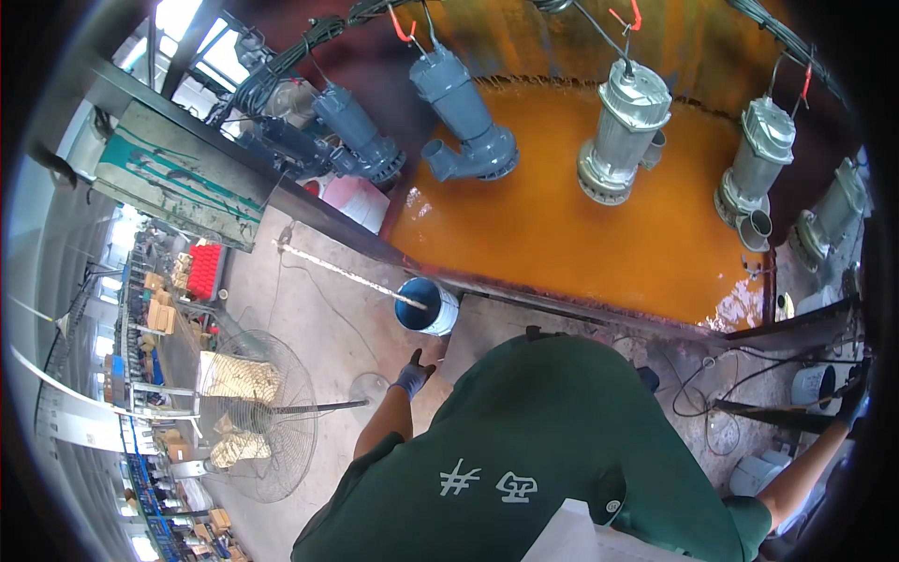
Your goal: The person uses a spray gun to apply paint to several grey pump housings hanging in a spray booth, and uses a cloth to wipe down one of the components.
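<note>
We are holding our left hand [412, 375] open, the blue bucket [438, 319] standing just beyond the fingers, slightly right; our right hand [853, 401] is showing at right, its grip unclear

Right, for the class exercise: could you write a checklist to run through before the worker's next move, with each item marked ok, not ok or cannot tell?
1. Left hand free: ok, gloved, with nothing visible in it.
2. Right hand free: cannot tell, too dim at the picture's rim.
3. Bucket upright: ok, with a long pole leaning out.
4. Middle silver pump clear of the orange liquid: cannot tell, one view hides any gap.
5. Right side free of loose cables: not ok, loops show there.
</note>
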A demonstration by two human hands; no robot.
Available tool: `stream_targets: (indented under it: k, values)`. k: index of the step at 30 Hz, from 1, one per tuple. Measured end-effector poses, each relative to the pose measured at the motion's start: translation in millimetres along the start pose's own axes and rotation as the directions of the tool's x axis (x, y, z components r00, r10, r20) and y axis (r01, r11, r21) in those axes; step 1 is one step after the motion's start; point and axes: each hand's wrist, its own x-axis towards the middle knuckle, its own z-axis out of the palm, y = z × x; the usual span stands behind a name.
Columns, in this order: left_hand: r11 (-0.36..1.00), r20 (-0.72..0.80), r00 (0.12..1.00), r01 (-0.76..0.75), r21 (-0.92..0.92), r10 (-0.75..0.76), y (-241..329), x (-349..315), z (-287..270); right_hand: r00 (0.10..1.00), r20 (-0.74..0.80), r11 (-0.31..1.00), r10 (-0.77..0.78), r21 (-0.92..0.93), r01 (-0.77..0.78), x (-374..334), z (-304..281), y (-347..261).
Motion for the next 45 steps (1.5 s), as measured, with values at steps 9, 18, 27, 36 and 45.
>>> stream_targets:
  k: [9,18,27,36,45]
  values:
    - [0.982,0.292,0.946,-0.172,0.08,0.142,-157.6,196.7,-2.0,0.996,-0.039,0.963,-0.079,-0.26,0.066,-178.6,115.1,11.9]
    - [0.617,-0.059,0.66,-0.727,-0.301,0.749,143.5,212.3,-126.4,0.954,-0.245,0.903,0.174,-0.348,-0.254,-396.0,403.6,77.5]
    - [-0.109,-0.591,-0.212,-0.972,0.206,0.778,516.5,102.1,-305.1,0.857,-0.226,0.843,0.462,-0.187,-0.504,-515.2,545.1,71.2]
    - [0.08,-0.316,-0.319,-0.58,0.811,0.893,688.1,114.7,-408.7,0.834,-0.19,0.827,0.519,-0.136,-0.546,-577.6,551.3,72.9]
    - [0.243,-0.117,0.244,-0.59,0.77,0.963,728.1,135.8,-431.8,0.888,-0.067,0.838,0.455,-0.306,-0.452,-579.0,571.6,44.4]
